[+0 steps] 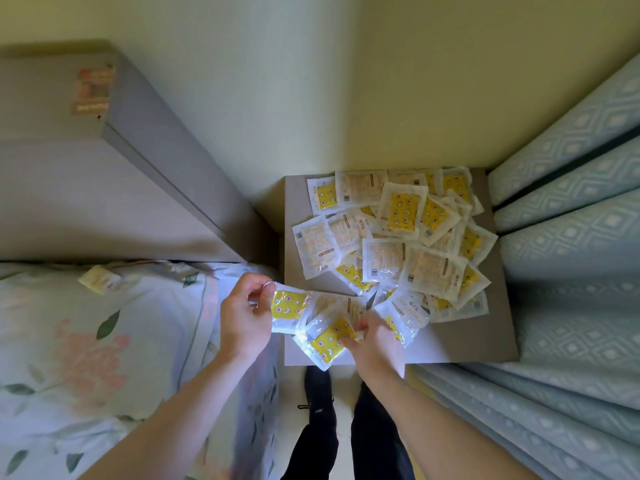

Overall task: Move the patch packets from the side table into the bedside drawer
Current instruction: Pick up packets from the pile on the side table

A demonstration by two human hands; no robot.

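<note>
Several clear patch packets with yellow printed pads lie heaped on the grey side table, the pile covering most of its top. My left hand pinches the corner of one yellow packet at the table's front left edge. My right hand grips a few more packets fanned out over the front edge. No drawer is visible in this view.
A bed with a floral cover lies on the left, with one loose packet on it. A grey headboard unit stands behind the bed. Blue patterned curtains hang at the right. My legs stand before the table.
</note>
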